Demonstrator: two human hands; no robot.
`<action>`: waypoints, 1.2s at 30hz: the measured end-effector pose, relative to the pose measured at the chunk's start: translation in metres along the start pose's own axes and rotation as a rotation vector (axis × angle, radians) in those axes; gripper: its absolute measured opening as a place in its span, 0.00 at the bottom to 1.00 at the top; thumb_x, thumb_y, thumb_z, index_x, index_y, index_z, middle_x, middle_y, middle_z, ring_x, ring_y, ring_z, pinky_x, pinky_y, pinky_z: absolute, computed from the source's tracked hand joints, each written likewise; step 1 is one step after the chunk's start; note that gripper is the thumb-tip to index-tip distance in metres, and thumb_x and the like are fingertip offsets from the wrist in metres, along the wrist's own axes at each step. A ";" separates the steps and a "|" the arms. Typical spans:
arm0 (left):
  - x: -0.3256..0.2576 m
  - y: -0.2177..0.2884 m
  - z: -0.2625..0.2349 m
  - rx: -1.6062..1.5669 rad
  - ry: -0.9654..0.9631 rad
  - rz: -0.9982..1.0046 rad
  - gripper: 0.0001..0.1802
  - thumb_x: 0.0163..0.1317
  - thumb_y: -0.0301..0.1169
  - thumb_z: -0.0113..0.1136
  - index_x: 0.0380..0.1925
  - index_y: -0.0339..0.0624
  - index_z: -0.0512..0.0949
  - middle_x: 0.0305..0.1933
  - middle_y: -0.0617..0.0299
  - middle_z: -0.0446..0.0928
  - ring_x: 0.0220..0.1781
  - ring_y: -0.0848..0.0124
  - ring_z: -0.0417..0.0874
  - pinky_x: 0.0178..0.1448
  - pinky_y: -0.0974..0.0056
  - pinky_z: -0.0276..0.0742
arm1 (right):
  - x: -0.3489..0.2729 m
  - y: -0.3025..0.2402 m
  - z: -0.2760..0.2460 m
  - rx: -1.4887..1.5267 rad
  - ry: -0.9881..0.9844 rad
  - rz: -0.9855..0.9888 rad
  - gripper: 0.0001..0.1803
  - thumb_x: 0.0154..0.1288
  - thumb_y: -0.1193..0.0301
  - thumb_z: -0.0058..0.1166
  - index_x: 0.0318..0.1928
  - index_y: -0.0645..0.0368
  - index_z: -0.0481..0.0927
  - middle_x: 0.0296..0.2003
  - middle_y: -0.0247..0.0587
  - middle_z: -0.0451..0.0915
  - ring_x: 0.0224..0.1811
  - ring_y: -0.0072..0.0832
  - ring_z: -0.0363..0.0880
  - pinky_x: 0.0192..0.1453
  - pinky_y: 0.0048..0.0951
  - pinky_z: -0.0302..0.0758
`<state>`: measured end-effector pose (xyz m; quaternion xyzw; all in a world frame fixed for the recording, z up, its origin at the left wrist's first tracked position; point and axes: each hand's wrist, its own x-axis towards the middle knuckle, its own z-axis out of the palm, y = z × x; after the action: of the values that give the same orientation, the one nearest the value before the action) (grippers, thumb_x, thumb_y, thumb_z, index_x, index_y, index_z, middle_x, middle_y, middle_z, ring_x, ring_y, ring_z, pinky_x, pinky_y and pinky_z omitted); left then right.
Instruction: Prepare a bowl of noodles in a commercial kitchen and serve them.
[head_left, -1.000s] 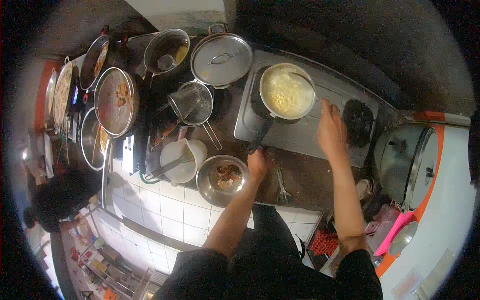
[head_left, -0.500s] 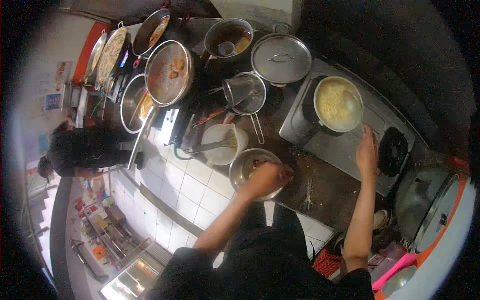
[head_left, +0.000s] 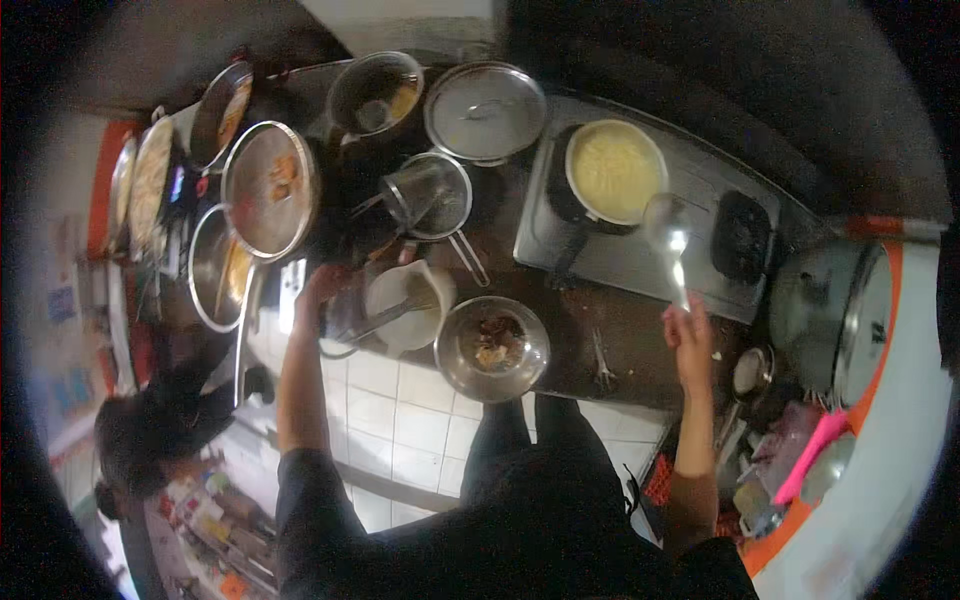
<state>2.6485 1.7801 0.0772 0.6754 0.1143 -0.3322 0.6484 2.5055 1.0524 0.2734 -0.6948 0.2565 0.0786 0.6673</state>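
Note:
My right hand point(head_left: 688, 340) grips the handle of a shiny metal ladle point(head_left: 664, 222). The ladle's bowl is just right of a pot point(head_left: 590, 214) of pale yellow noodles point(head_left: 612, 165) on the gas stove point(head_left: 645, 268). My left hand point(head_left: 322, 287) reaches out beside a white jug point(head_left: 437, 322) with a whisk point(head_left: 385, 318) in it. Blur hides its fingers and whatever they may touch. Between my arms, at the counter's near edge, a metal mixing bowl point(head_left: 457, 368) holds brown and pale seasonings point(head_left: 497, 342). Neither hand touches it.
Metal tongs point(head_left: 601, 362) lie right of the bowl. Behind the jug are a strainer point(head_left: 441, 195), a lidded pot point(head_left: 485, 110) and a pot of liquid point(head_left: 374, 92). A large pan point(head_left: 266, 190) stands at left. Another person point(head_left: 165, 430) is at far left.
My left hand has left the mixing bowl and swung left past the jug. My right hand has drawn the ladle out of the noodle pot, toward me. The view has shifted.

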 end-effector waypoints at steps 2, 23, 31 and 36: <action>0.038 -0.023 0.018 0.227 -0.071 0.004 0.28 0.62 0.43 0.55 0.57 0.37 0.70 0.56 0.58 0.74 0.53 0.66 0.74 0.57 0.61 0.70 | -0.035 0.043 -0.017 0.006 -0.038 0.075 0.20 0.71 0.66 0.46 0.60 0.58 0.66 0.34 0.34 0.77 0.29 0.17 0.71 0.33 0.21 0.70; -0.001 0.179 0.178 0.331 0.573 0.517 0.20 0.54 0.39 0.70 0.37 0.30 0.79 0.25 0.62 0.78 0.25 0.73 0.77 0.31 0.67 0.73 | 0.022 0.182 0.075 -0.457 0.220 -0.140 0.20 0.67 0.61 0.50 0.52 0.62 0.74 0.42 0.51 0.79 0.46 0.37 0.79 0.53 0.36 0.74; 0.033 0.182 0.196 0.214 0.477 0.383 0.26 0.62 0.46 0.61 0.43 0.29 0.77 0.38 0.61 0.80 0.38 0.76 0.76 0.40 0.71 0.72 | 0.089 0.028 0.179 0.925 -0.056 0.330 0.18 0.69 0.55 0.47 0.41 0.58 0.73 0.30 0.37 0.73 0.31 0.29 0.72 0.41 0.31 0.74; 0.024 0.204 0.223 0.171 0.439 0.564 0.22 0.67 0.46 0.53 0.45 0.35 0.77 0.43 0.61 0.78 0.44 0.75 0.77 0.46 0.69 0.74 | 0.091 0.059 0.158 1.109 -0.078 0.304 0.21 0.71 0.51 0.44 0.35 0.58 0.70 0.18 0.28 0.61 0.16 0.17 0.54 0.20 0.22 0.53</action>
<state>2.7190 1.5345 0.2398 0.7872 0.0318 0.0042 0.6159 2.5928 1.1838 0.1647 -0.1932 0.3317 0.0529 0.9219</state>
